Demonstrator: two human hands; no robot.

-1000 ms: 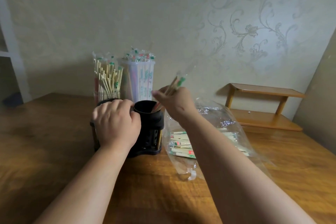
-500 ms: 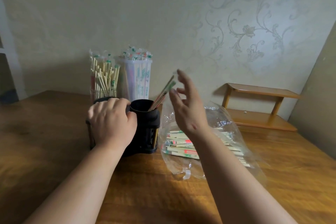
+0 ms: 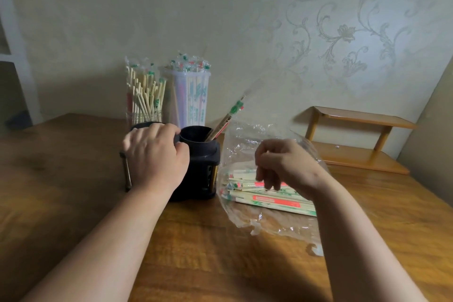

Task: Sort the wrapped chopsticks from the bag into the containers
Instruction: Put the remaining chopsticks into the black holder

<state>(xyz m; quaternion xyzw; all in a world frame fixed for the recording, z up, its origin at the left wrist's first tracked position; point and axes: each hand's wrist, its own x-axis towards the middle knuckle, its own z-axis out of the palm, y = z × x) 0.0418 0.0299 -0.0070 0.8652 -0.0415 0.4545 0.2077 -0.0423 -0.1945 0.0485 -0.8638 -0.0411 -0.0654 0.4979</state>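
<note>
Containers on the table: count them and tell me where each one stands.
3. A black holder at the front, gripped by the left hand; a glass jar behind it, left; a white tub right of the jar, by the wall. None seems hidden.

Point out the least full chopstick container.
The black holder under the left hand: only a few chopsticks lean in its visible cup. The clear jar and white tub behind are packed.

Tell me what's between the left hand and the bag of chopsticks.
In the head view, the black holder's right cup, with wrapped chopsticks leaning in it, stands between the left hand and the bag.
</note>
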